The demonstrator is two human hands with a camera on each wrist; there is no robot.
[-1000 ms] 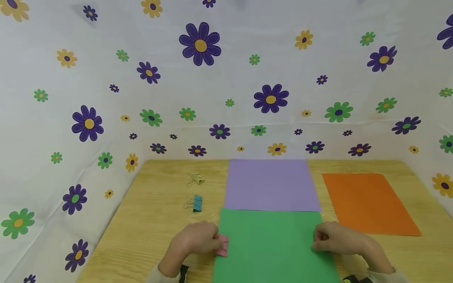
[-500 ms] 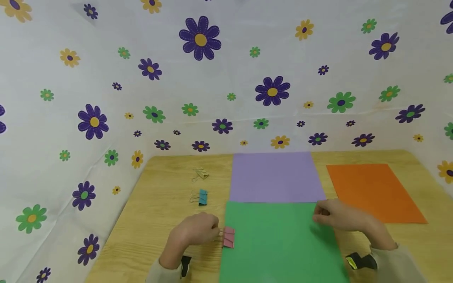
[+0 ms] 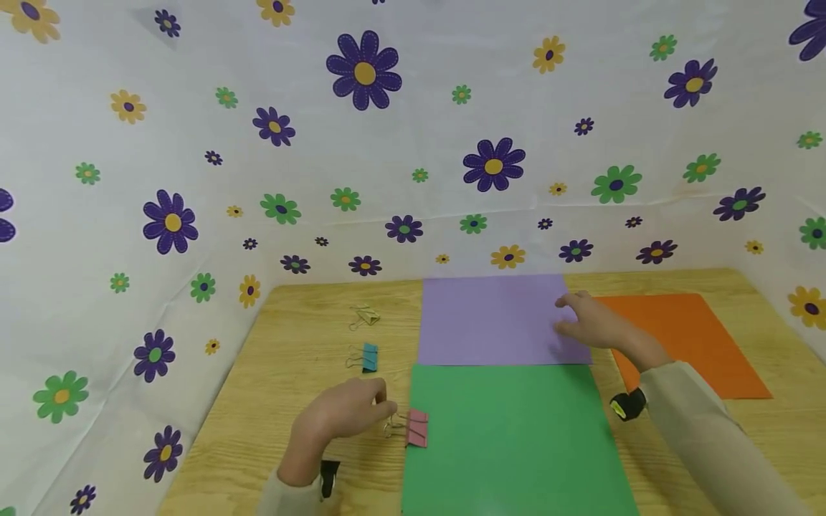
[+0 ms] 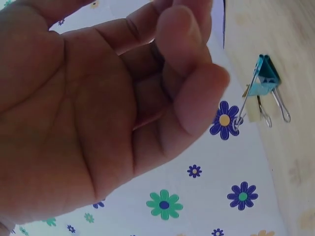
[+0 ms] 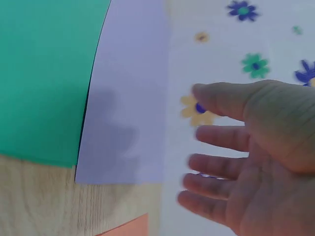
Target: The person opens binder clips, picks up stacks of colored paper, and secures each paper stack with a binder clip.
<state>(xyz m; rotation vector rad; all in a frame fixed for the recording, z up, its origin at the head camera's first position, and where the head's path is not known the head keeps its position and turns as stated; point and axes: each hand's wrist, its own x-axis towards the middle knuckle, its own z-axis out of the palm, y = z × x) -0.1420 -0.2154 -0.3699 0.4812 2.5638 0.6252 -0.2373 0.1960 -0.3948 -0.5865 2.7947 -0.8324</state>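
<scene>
A pink binder clip [image 3: 417,428] is on the left edge of the green sheet [image 3: 516,444], its wire handles pointing left. Right beside those handles is my left hand [image 3: 340,412]; its fingers are loosely bent and hold nothing, as the left wrist view of the hand [image 4: 98,103] shows. My right hand [image 3: 590,322] hovers over the right side of the purple sheet [image 3: 484,315] with thumb and fingers apart. In the right wrist view that hand [image 5: 275,147] has its fingers extended, nothing between them. The green sheet's far edge meets the purple sheet's near edge.
A teal binder clip [image 3: 370,358] and a pale yellow binder clip [image 3: 368,314] lie on the wooden table [image 3: 290,351] to the left. An orange sheet [image 3: 697,347] lies at the right, under the right forearm. Flower-printed white cloth [image 3: 290,93] encloses the back and sides.
My left hand has let go of the pink clip and drawn slightly left. My right hand has moved from the green sheet's right edge forward over the purple sheet, its fingers spreading.
</scene>
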